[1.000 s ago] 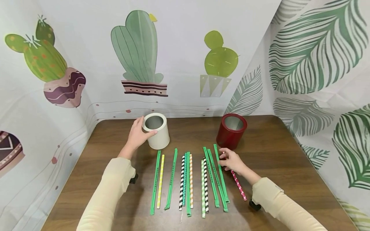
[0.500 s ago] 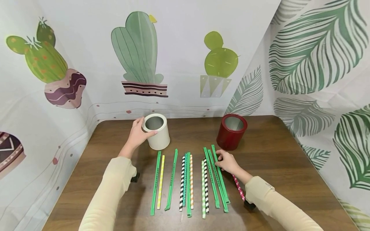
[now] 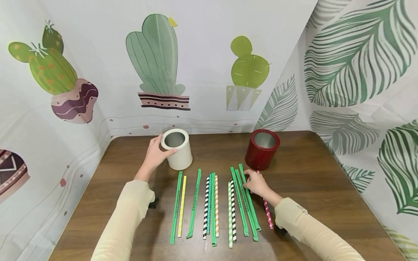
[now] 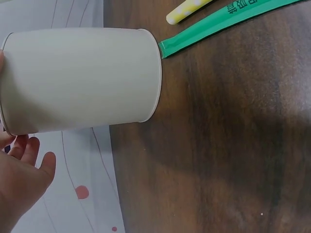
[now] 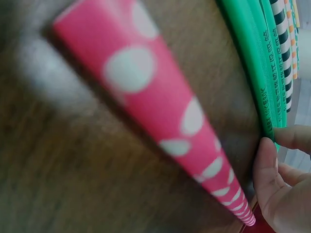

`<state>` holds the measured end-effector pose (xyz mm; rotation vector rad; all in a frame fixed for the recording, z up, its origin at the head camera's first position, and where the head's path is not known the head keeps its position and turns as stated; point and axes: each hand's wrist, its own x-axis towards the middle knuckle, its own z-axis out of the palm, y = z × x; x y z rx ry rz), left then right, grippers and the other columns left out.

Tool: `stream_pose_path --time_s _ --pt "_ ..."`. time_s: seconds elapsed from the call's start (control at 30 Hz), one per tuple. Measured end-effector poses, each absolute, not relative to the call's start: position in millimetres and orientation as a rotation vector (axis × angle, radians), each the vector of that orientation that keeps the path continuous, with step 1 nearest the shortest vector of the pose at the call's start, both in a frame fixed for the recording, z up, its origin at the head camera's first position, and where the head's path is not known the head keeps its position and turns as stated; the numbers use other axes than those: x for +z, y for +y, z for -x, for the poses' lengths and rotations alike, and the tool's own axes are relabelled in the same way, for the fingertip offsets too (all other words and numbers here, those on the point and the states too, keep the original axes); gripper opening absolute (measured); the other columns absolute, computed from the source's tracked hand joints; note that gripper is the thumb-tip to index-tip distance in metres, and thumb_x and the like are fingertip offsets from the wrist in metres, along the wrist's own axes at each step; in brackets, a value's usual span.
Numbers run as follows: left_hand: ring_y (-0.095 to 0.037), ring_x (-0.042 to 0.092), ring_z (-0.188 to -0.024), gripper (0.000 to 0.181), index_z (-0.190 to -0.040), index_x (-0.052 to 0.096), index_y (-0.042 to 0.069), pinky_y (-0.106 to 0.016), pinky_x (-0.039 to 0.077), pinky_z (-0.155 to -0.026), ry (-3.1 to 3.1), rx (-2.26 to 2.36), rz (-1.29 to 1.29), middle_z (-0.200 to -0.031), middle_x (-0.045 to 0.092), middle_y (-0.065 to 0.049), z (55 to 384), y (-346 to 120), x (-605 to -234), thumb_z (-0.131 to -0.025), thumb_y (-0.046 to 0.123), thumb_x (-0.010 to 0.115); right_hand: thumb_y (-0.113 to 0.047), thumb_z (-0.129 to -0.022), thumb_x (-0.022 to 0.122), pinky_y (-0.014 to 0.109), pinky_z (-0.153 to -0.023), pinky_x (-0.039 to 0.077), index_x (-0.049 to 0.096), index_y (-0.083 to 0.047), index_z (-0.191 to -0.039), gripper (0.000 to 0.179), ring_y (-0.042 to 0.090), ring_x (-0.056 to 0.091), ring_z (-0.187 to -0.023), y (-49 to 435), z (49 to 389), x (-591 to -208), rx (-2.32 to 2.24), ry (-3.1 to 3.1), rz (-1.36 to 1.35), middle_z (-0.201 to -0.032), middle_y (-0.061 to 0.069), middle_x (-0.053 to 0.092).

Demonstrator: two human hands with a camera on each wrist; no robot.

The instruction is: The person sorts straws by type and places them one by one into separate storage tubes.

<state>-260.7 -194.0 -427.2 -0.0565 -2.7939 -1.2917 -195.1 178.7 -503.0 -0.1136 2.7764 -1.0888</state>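
My left hand (image 3: 154, 153) holds a cream-white can (image 3: 180, 157) at its rim, thumb at the front and fingers round the left side. In the left wrist view the side of that can lies close to a green paper-wrapped straw (image 4: 228, 23). At the right, my right hand (image 3: 258, 184) pinches the upper part of the rightmost green wrapped straw (image 3: 255, 217) between thumb and forefinger. A pink straw with white dots (image 3: 267, 214) lies beside it, partly hidden under the right hand. The red can (image 3: 260, 156) stands just behind this hand, its mouth facing up.
Several more straws lie lengthwise on the brown wooden table (image 3: 310, 163): a yellow one (image 3: 182, 206), an orange-striped one (image 3: 217, 206), black-striped, teal, light-green and further green wrapped ones. A printed cloth (image 3: 209, 72) hangs behind the table.
My right hand has moved left from over the pink straw onto the green wrapped straw, whose top has shifted slightly left. The pink straw has turned a little. The left hand stays on the can.
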Motion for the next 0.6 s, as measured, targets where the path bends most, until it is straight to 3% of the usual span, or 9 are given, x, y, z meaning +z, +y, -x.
stream_pose_path --time_s 0.6 --pt "-0.032 0.025 -0.129 0.094 -0.14 0.022 0.008 -0.051 0.023 -0.102 -2.7 -1.373 0.026 -0.141 0.024 -0.013 259.1 -192.5 -433.6 -0.068 0.041 0.072 -0.004 -0.071 0.064 0.025 -0.045 0.038 0.054 0.001 -0.111 0.041 0.011 0.046 -0.039 178.0 197.9 -504.8 -1.038 2.8 0.058 -0.053 0.002 0.051"
